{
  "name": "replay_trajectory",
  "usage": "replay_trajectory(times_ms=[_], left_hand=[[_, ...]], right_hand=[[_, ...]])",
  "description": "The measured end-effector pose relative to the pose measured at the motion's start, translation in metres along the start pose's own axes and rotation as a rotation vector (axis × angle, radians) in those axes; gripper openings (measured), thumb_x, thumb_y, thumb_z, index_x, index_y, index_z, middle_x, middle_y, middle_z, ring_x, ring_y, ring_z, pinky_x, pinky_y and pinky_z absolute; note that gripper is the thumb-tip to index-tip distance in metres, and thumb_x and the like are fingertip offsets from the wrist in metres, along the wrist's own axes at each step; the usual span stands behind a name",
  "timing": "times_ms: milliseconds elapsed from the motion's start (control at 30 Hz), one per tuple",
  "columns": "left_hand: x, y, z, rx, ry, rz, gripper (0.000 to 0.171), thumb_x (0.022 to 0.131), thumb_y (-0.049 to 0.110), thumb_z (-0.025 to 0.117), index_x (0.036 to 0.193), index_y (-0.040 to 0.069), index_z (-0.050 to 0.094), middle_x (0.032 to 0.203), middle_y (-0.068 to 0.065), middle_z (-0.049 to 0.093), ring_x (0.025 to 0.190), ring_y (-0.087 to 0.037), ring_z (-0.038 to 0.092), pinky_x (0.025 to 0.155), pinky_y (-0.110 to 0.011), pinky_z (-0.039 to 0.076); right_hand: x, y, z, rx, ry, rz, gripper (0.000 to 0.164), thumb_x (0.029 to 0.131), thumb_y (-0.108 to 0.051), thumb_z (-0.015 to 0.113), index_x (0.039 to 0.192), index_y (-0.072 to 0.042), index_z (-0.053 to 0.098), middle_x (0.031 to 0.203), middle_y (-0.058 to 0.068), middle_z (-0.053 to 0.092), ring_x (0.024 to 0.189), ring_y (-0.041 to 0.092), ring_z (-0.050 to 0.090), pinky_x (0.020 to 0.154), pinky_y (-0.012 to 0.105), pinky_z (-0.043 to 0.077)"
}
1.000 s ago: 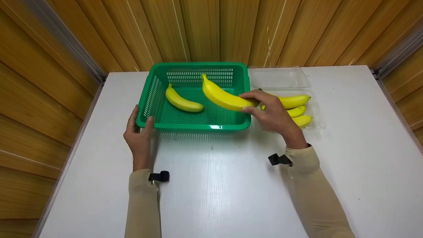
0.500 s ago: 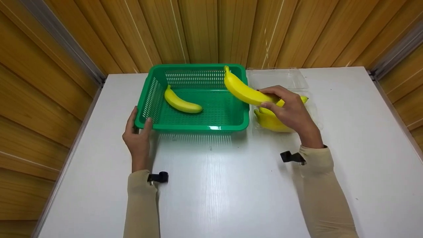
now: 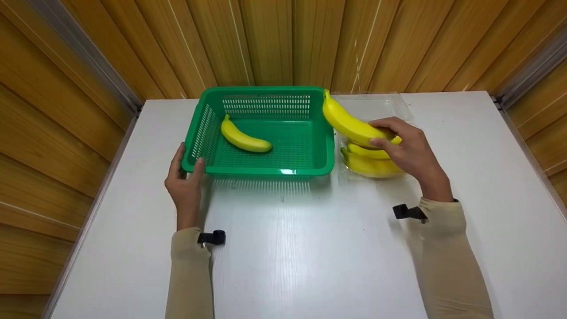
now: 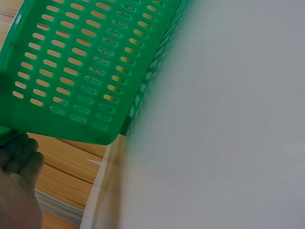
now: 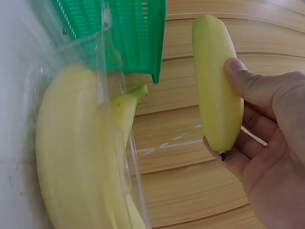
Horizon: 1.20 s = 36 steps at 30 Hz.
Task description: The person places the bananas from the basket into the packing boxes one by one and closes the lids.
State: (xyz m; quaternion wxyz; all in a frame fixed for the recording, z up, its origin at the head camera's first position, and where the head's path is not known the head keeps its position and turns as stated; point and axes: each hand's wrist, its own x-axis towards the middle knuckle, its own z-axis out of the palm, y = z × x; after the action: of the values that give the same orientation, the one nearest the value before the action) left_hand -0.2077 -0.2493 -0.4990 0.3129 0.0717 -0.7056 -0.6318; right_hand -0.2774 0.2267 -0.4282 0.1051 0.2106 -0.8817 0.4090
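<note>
In the head view my right hand (image 3: pixel 409 148) grips a yellow banana (image 3: pixel 354 126) near its lower end, thumb on one side and fingers on the other. It is held up over the clear plastic container (image 5: pixel 102 52), stem end overlapping the basket's right rim in this view. The right wrist view shows the dark tip of the held banana (image 5: pixel 217 90) near my fingers. More bananas (image 3: pixel 370 166) lie in the container below, partly hidden by the hand. My left hand (image 3: pixel 184 190) holds the front left corner of a green basket (image 3: pixel 261 170). One banana (image 3: pixel 246 139) lies inside the basket.
The container's clear lid (image 3: pixel 372 106) lies folded back behind it, by the wood-panelled wall (image 3: pixel 274 40). Everything stands on a white table (image 3: pixel 266 248). A small black camera (image 3: pixel 212 237) sits at each wrist.
My right hand has carried the banana rightward, from above the basket to above the plastic container. The left hand and the basket have stayed nearly still.
</note>
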Motion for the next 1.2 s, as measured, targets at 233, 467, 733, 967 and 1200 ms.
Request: replay_trajectory(times_ms=[233,467,733,967,1200], left_hand=[[0.000,0.000,0.001,0.010,-0.006,-0.007,0.058,0.102,0.009,0.072,0.156,0.001,0.051,0.159,-0.011,0.052,0.143,-0.024,0.051,0.118,-0.037,0.043],[0.001,0.000,-0.001,-0.002,-0.008,-0.006,0.058,0.102,0.010,0.072,0.155,0.000,0.052,0.158,-0.011,0.053,0.142,-0.024,0.052,0.117,-0.036,0.044],[0.000,0.000,-0.001,0.005,0.000,-0.020,0.057,0.102,0.009,0.071,0.155,0.001,0.052,0.157,-0.012,0.053,0.143,-0.023,0.051,0.116,-0.034,0.044],[0.001,0.000,0.000,-0.011,0.000,-0.005,0.056,0.102,0.007,0.071,0.154,-0.001,0.052,0.157,-0.014,0.053,0.143,-0.025,0.052,0.116,-0.034,0.045],[0.001,0.000,0.000,-0.016,-0.006,-0.004,0.057,0.102,0.007,0.071,0.155,-0.001,0.052,0.157,-0.014,0.053,0.141,-0.026,0.053,0.116,-0.035,0.045]], right_hand=[[-0.009,0.017,-0.012,-0.039,0.009,-0.023,0.041,0.096,-0.004,0.079,0.136,-0.009,0.070,0.132,0.009,0.070,0.109,0.024,0.057,0.093,0.017,0.041],[-0.018,0.029,-0.025,-0.070,0.047,-0.012,0.041,0.095,-0.002,0.079,0.135,-0.007,0.071,0.131,0.010,0.070,0.106,0.017,0.056,0.092,0.014,0.041],[-0.022,0.041,-0.034,-0.095,0.031,0.010,0.040,0.096,-0.001,0.077,0.136,-0.006,0.071,0.127,0.012,0.070,0.099,0.013,0.051,0.084,0.016,0.040],[-0.023,0.048,-0.033,-0.068,-0.026,0.022,0.038,0.098,-0.004,0.077,0.135,-0.008,0.072,0.127,0.011,0.071,0.099,0.013,0.053,0.084,0.015,0.041],[-0.022,0.055,-0.031,-0.030,-0.080,0.060,0.038,0.099,-0.006,0.076,0.136,-0.009,0.072,0.132,0.012,0.070,0.101,0.014,0.054,0.085,0.014,0.042]])
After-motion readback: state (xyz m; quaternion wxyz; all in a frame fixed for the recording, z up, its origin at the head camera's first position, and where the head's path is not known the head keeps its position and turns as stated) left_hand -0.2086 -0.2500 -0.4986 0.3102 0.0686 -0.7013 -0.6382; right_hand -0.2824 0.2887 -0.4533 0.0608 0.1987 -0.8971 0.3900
